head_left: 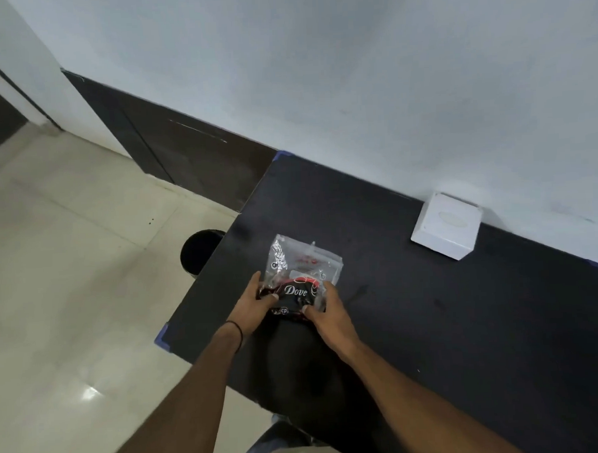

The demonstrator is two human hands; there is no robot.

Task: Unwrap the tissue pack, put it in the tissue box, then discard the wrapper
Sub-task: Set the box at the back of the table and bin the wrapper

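Note:
A tissue pack [301, 277] in a clear crinkled wrapper, with a dark label reading "Dove", lies on the black table [431, 306]. My left hand [251, 309] grips its near left edge, thumb on top. My right hand [323, 312] grips its near right edge. A white tissue box [445, 226] stands at the back of the table against the wall, well to the right of both hands. The wrapper still encloses the pack.
A dark round bin [199, 251] stands on the tiled floor just off the table's left edge. The pale wall runs along the table's far side. Blue tape marks the table corners. A dark cabinet front lies beyond the bin.

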